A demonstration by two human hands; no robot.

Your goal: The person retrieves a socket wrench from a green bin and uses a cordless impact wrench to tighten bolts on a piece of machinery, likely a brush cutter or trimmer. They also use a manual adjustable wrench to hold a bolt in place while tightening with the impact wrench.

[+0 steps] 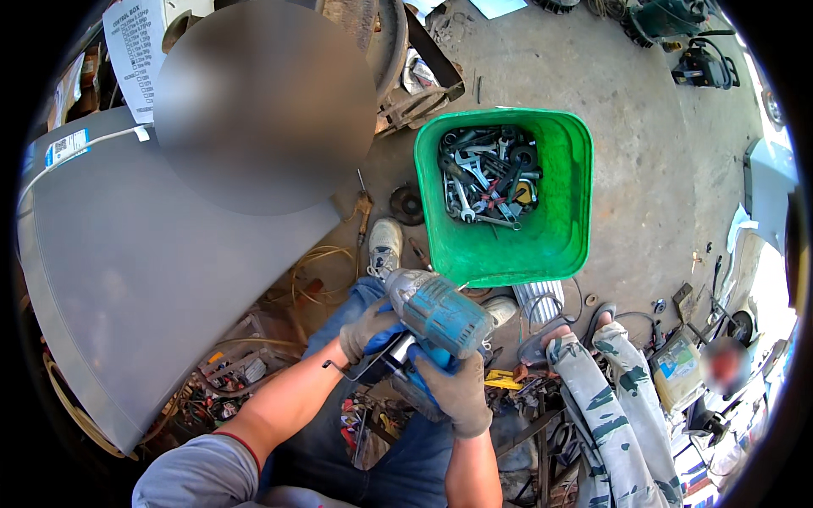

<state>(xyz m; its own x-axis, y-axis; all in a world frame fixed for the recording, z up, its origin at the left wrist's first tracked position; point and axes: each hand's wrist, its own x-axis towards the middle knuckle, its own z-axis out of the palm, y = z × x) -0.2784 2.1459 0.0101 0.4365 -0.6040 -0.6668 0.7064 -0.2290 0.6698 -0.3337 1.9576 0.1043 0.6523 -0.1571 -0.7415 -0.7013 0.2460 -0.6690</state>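
Note:
A teal cordless impact wrench (445, 315) with a grey metal nose lies tilted over my lap, its nose toward the upper left. My left hand (370, 332), in a grey and blue work glove, grips it below the nose; some of its fingers are hidden behind the tool. Gloved the same way, my right hand (457, 391) is closed about the handle under the rear of the body. A bent dark wire hook (329, 365) sticks out beside my left wrist. Just ahead stands a green tub (584, 212) with spanners and other hand tools (484, 176) piled in it.
A large grey panel (169, 262) spreads across the left. At the right, another person's legs in patterned trousers (614, 406) reach near the tub. Loose tools and metal parts (542, 432) cover the ground around my legs. A blurred patch hides part of the upper left.

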